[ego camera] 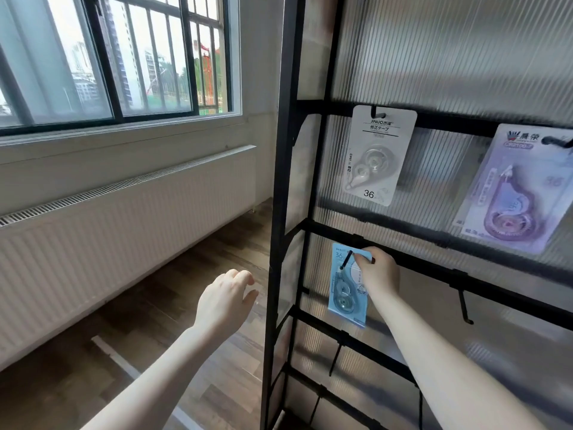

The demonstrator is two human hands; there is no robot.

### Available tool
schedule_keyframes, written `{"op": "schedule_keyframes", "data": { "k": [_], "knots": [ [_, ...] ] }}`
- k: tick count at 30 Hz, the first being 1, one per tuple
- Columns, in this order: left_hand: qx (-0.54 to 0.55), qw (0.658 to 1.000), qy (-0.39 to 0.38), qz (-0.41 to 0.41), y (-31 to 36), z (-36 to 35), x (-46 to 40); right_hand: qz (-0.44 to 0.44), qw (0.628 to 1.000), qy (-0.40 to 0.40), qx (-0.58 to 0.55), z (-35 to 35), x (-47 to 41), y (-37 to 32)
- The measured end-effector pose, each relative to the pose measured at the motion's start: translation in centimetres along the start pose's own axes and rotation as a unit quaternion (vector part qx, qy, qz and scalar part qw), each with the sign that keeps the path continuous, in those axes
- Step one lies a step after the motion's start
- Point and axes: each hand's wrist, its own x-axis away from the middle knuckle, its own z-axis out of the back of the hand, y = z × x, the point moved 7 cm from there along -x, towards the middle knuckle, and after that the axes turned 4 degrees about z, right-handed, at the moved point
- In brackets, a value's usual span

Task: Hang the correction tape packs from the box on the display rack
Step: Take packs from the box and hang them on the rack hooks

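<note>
Now my right hand point(376, 271) pinches the blue correction tape pack point(347, 293) on its hook point(345, 260); left hand point(224, 301) hangs loose, empty. Next, I judge: let go, fetch another.

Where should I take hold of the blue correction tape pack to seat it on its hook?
Pinch the blue correction tape pack by its flat top card edge, beside the hook, coming from the right as the right hand does now. The bulging blister lower down likely offers poorer purchase.
</note>
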Motion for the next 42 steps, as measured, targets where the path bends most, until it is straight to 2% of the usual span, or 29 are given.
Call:
{"op": "schedule_keyframes", "data": {
  "k": [14, 22, 35, 42],
  "knots": [
    [0.016, 0.999, -0.01, -0.034, 0.8, -0.7, -0.3, -0.021, 0.996, 0.011, 0.089, 1.8, 1.4, 0.8],
    [0.03, 0.997, -0.024, -0.066, 2.3, -1.2, 0.4, -0.033, 0.976, 0.024, 0.213, 5.1, 5.2, 2.8],
    [0.064, 0.986, -0.078, -0.133, 9.0, -5.3, 4.0, -0.04, 0.925, 0.04, 0.376, 13.8, 14.9, 8.9],
    [0.052, 0.98, -0.108, -0.162, 14.0, -8.7, 8.9, -0.045, 0.911, 0.03, 0.409, 18.8, 20.1, 14.0]
  ]
}}
